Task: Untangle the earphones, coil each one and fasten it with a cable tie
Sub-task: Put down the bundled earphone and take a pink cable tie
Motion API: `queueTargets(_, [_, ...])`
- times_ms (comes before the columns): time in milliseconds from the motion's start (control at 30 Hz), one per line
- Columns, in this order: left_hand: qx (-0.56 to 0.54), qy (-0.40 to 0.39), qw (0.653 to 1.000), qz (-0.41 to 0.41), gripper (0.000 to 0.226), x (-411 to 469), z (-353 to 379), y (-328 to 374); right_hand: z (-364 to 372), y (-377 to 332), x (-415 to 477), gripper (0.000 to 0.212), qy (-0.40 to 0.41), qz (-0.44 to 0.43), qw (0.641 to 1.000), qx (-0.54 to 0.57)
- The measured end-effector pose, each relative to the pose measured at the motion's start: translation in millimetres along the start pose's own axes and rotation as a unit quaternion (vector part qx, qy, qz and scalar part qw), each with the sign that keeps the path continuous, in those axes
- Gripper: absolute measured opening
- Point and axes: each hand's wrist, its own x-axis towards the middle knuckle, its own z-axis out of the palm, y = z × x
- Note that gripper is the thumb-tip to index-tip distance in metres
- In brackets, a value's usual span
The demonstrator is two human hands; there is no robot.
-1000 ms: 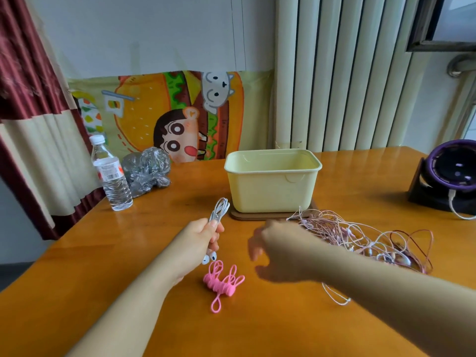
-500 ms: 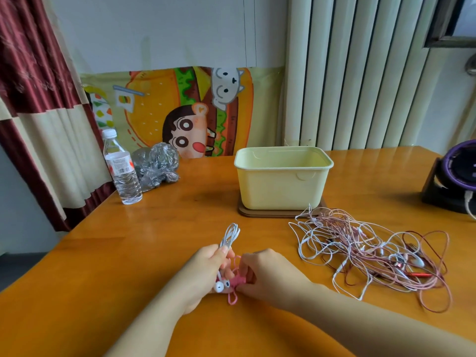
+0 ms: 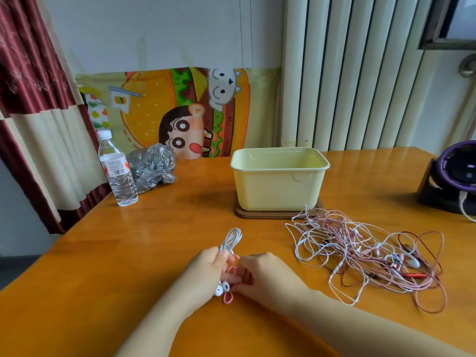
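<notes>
Near the middle of the table's (image 3: 123, 256) front edge, the left hand (image 3: 206, 275) is gripping the coiled white earphone (image 3: 232, 240), loop poking up, buds dangling below. The right hand (image 3: 269, 278), fingers curled, is pinching the pink cable tie (image 3: 228, 299) right beside it. The tangled earphones (image 3: 371, 253) are sprawling toward the right edge, just in front of the yellow box (image 3: 279, 188).

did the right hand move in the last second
Yes. The right hand came back from the yellow tub, toward the person and leftward, onto the pink ties by the left hand gripping the earphone.
</notes>
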Motion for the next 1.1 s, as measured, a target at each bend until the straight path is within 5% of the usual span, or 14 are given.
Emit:
queueTargets(367, [0.042,0.086,0.994,0.051,0.028,-9.7,8.1,-10.8,7.9,8.3,-3.0,0.026,0.039,0.008,0.992,0.116])
queueTargets(600, [0.269,0.113,0.94,0.178,0.019,-16.6,17.6,-13.9,7.3,7.2,-4.2,0.015,0.048,-0.002,0.992,0.116])
queueTargets(933, [0.212,0.121,0.958,0.15,0.019,-12.6,20.8,-17.6,-8.7,9.1,2.7,0.015,-0.046,0.013,0.99,0.134])
queueTargets(1100, [0.288,0.122,0.927,0.208,0.017,-17.6,18.9,-11.5,-9.7,15.4,-3.5,0.009,-0.043,0.038,0.986,0.159])
